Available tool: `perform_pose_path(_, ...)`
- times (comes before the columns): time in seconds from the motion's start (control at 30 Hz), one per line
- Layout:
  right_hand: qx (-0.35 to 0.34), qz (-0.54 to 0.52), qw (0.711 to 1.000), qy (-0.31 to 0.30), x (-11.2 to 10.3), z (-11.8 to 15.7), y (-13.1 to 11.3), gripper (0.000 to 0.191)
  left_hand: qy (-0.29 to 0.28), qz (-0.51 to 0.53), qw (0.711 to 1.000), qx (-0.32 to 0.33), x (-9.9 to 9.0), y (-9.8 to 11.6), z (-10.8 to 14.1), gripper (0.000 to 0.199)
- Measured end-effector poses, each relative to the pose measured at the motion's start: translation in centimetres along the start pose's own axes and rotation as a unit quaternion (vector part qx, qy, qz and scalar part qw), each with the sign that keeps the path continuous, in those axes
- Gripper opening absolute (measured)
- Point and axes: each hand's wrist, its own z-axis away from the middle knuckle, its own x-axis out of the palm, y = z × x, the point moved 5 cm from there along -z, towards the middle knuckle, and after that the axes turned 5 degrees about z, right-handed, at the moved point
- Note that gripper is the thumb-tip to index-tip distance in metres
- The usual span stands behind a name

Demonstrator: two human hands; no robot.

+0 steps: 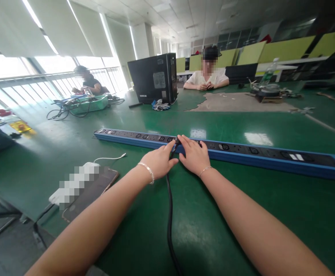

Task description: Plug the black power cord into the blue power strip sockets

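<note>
Head view: my left hand (157, 161) grips a plug (177, 141) at the blue strip (270, 154); my right hand (195, 155) touches it, grip unclear. Alignment looks done; pressing it in likely remains.

Blue-and-black power strip (227, 150), black cable (170, 207), green table (144, 230)

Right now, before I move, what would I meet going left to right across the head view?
Yellow item, green basket, left hand, right hand, bottle.
</note>
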Motion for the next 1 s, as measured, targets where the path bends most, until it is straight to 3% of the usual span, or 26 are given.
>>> perform_pose_path(0.1,0.0,0.006,1.0,-0.001,0.1,0.0,0.0,0.063,0.027,-0.025,0.997,-0.062,-2.0,-3.6,7.1,0.055)
perform_pose_path(0.2,0.0,0.009,1.0,-0.002,0.2,0.0,-0.1,0.063,0.108,-0.022,0.971,-0.213,-3.6,-9.3,14.9,0.049)
perform_pose_path(0.3,0.002,0.012,1.0,-0.004,0.2,0.0,-0.2,0.064,0.171,-0.029,0.92,-0.35,-3.1,-14.2,21.6,0.045)
perform_pose_path(0.4,0.002,0.022,1.0,-0.007,0.2,0.0,-0.2,0.065,0.217,-0.021,0.889,-0.403,-1.4,-16.3,25.5,0.038)
perform_pose_path(0.5,0.002,0.026,1.0,-0.013,0.2,0.0,-0.2,0.064,0.22,-0.033,0.882,-0.415,-0.3,-16.0,26.4,0.03)
perform_pose_path(0.6,-0.001,0.021,1.0,-0.017,0.2,0.0,-0.2,0.064,0.217,-0.04,0.884,-0.413,-0.4,-14.7,25.6,0.025)
perform_pose_path(0.77,0.0,0.027,1.0,-0.015,0.1,0.0,-0.2,0.063,0.195,-0.04,0.907,-0.372,-0.5,-12.7,24.4,0.02)
perform_pose_path(1.0,-0.004,0.028,1.0,-0.011,0.1,0.1,-0.2,0.063,0.218,0.031,0.963,-0.158,1.8,-7.5,23.3,0.017)
